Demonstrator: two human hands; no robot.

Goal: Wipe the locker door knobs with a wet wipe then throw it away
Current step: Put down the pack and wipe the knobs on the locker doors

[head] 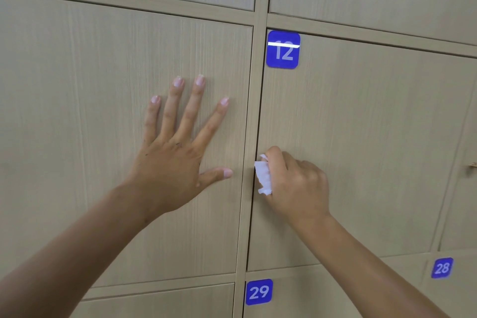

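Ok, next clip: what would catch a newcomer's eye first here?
Probably the left hand, spread flat on a pale wooden locker door at centre left. Just right of it, the right hand grips a crumpled white wipe at the left edge of the door with the blue number 12 plate. Blue plates 29 and 28 sit lower down.
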